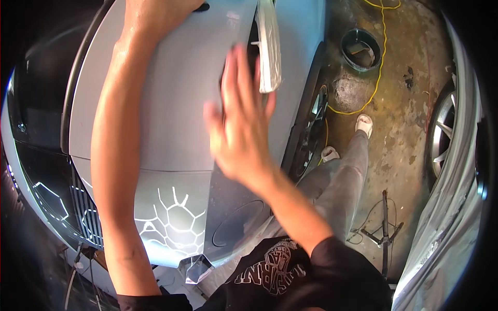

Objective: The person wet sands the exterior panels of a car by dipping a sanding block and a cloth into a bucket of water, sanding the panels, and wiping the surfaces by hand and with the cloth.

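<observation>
My right hand (239,124) lies over the grey car body panel (181,103), fingers stretched out and apart, slightly blurred. Its fingertips are beside a strip wrapped in clear plastic (270,49), which stands over a dark gap in the panel. Whether the palm touches the surface I cannot tell. At the top edge my left hand (158,15) is partly cut off, over the same panel. Close to it is a small dark thing (201,7), too little of it showing to name. The fingers of that hand are mostly out of view.
A car wheel (314,129) is right of the panel, close to my legs. On the stained floor are a black bucket (360,49), a yellow cord (383,52) and a black stand (385,238). Plastic sheeting (441,233) hangs at right, near another wheel (442,132).
</observation>
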`<state>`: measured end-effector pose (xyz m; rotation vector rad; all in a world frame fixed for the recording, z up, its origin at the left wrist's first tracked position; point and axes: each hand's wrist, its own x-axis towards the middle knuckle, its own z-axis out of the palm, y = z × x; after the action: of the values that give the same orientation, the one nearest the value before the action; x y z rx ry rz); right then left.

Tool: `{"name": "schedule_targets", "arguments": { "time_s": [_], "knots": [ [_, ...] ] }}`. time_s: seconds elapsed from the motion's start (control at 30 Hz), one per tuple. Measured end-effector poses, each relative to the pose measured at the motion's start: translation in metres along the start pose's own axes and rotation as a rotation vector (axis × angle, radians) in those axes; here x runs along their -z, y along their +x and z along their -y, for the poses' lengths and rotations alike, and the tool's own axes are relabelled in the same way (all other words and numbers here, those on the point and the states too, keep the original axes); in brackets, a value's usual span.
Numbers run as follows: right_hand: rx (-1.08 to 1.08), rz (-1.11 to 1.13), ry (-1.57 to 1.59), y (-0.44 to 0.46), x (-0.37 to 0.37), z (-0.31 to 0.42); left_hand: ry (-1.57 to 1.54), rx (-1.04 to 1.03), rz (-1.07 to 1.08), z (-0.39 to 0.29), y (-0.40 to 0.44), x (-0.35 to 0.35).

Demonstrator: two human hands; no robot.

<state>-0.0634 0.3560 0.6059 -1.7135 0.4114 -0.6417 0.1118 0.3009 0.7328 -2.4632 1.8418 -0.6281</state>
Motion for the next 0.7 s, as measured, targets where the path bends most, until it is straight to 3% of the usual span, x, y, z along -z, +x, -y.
{"name": "schedule_targets", "arguments": {
  "time_s": [0.13, 0.23, 0.4, 0.6, 0.7],
  "knots": [
    [-0.003, -0.117, 0.335, 0.021, -0.010, -0.004, -0.020, -0.010, -0.039, 0.002, 0.002, 0.001],
    [0.000, 0.143, -0.123, -0.046, 0.011, 0.021, -0.030, -0.006, -0.014, 0.005, 0.002, 0.000],
    [0.007, 0.081, -0.042, 0.005, 0.006, -0.002, -0.028, 0.020, -0.044, 0.000, 0.000, 0.002],
    [0.014, 0.238, -0.128, -0.081, 0.017, 0.010, -0.043, 0.083, 0.019, 0.000, 0.004, 0.004],
    [0.049, 0.145, -0.104, -0.019, 0.014, -0.012, -0.057, 0.023, -0.043, 0.002, -0.002, 0.002]
  ]
}}
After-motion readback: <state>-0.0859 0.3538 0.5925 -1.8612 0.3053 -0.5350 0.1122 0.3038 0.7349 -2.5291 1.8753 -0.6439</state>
